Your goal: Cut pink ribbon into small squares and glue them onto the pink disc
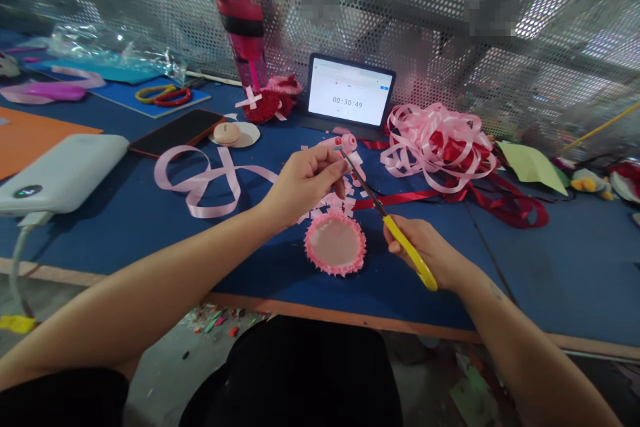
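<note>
My right hand (425, 247) is closed on yellow-handled scissors (407, 247), their dark blades pointing up and left. The blade tips are close to the fingertips of my left hand (315, 177), which is pinched shut. A loose pale pink ribbon (215, 197) runs along the table to my left hand and disappears behind it; the pinched end is mostly hidden by my fingers. Small cut pink ribbon pieces (333, 203) lie beneath my hands. In front of them rests a round disc (336, 243) edged with pink ribbon points.
Behind stand a tablet (350, 93) showing a timer and a pink bottle (245, 33). A tangled pink ribbon heap (435, 143) and red ribbon (510, 203) lie right. A phone (175, 132), white power bank (65, 170) and spare scissors (163, 93) are left.
</note>
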Motion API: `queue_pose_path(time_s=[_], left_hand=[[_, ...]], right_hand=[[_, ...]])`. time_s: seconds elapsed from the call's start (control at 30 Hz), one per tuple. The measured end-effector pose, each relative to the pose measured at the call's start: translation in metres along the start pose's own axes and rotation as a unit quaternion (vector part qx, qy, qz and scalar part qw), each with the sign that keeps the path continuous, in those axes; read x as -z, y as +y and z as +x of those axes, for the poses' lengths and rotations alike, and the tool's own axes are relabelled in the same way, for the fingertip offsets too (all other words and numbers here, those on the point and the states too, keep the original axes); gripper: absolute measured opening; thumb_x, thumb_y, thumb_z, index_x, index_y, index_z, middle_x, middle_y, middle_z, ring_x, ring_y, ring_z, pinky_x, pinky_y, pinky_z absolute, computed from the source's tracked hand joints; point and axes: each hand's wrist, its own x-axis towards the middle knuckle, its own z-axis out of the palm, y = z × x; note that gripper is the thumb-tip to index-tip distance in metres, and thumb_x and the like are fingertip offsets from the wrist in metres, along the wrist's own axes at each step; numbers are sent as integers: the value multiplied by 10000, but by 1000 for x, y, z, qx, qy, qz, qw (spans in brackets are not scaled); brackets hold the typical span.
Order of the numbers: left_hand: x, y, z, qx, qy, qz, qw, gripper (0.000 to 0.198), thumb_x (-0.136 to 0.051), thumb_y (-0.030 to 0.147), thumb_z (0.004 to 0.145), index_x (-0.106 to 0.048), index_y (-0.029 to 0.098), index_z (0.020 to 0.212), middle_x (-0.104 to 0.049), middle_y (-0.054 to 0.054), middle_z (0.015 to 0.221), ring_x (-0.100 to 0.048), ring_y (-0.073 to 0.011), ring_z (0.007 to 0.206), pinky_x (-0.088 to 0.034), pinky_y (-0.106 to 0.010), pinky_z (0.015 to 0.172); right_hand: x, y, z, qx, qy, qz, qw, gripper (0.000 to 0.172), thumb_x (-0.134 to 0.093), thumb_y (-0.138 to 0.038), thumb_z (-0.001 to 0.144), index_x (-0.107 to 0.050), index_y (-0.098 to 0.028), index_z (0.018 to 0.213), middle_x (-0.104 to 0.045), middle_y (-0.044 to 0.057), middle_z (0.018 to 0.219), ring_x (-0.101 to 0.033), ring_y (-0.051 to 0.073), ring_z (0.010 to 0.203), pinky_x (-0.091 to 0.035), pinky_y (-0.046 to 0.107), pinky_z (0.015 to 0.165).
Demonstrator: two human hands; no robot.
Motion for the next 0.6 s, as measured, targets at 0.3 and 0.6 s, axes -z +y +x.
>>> queue_pose_path(time_s=[0.3,0.6], left_hand=[[0,-2,1,-3,6,-10,1000,142,-499,187,875,-540,151,743,-577,12,521,-421,-38,434,-279,-182,417],[3,-10,8,-75,115,16,990,133,-439,159,895,-503,189,783,-541,17,639,-503,-62,578,-387,-177,516]], right_hand=[[-1,4,1,-17,16,26,999,405,-428,-586,857,-441,-199,740,-429,-36,570,-392,95,460,-296,224,468],[1,10,-2,31,41,1,999,578,-283,-702,844,-507,-181,960,-502,11,727,-435,117,542,-344,250,521]])
